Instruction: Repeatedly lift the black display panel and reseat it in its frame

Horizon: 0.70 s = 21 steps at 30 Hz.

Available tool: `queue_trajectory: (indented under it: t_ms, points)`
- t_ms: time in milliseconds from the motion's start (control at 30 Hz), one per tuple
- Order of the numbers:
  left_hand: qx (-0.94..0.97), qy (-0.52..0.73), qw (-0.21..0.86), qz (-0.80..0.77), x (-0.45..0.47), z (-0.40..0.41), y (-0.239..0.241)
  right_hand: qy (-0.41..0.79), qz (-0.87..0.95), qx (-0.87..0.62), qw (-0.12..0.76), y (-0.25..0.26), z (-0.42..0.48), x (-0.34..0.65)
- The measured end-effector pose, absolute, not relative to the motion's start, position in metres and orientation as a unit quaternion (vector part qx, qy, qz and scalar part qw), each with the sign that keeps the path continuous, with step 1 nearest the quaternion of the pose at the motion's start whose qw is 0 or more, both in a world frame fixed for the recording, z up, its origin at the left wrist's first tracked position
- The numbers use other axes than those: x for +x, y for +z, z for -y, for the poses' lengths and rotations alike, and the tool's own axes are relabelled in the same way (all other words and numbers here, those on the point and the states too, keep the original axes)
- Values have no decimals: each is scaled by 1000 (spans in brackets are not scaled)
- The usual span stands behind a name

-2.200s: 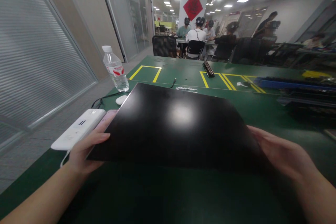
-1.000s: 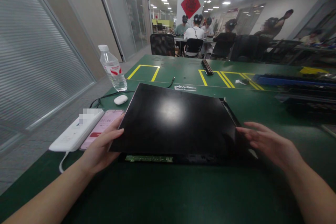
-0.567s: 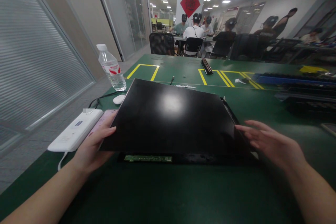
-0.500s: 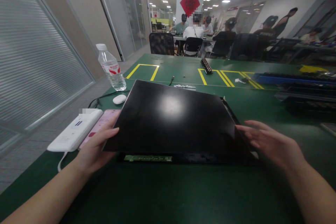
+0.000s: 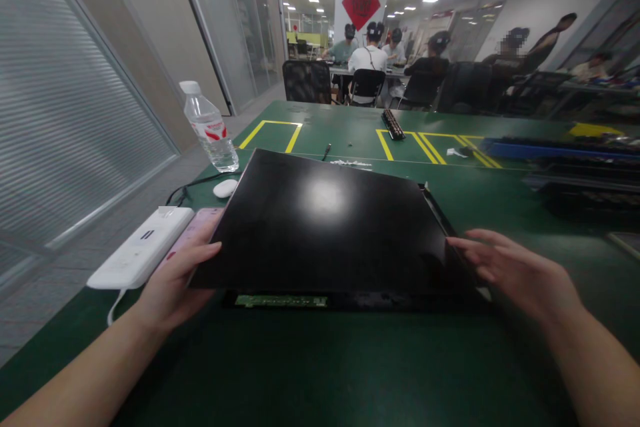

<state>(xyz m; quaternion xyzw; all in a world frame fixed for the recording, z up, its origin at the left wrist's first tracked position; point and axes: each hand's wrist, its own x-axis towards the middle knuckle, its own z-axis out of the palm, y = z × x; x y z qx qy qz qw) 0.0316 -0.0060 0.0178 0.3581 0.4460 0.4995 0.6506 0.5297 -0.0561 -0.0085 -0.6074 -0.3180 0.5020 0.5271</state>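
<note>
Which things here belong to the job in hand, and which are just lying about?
Seemingly in the work:
Black panel, gripped by the left hand, right hand at its opposite edge
Dark frame under the panel
Green circuit board at the frame's near edge

Seemingly lying about:
Water bottle
Pink phone
White box beside the phone
White oval case
Dark ribbed strip

left hand [image 5: 175,283] grips black panel [image 5: 325,233] | right hand [image 5: 520,273] at its right edge | green strip [image 5: 281,301] beneath

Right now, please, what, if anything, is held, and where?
The left hand grips the black panel by its left edge; the right hand seemingly touches its right.
</note>
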Motion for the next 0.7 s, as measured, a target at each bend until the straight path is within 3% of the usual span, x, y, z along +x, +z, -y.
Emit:
queue_trajectory:
  t_ms: [300,700]
  points:
    - [337,428,679,-492,37,4,2,446,320,-666,505,-11,52,531]
    - [308,422,707,-477,38,-2,-1,376,387,-709,454,-13,51,526]
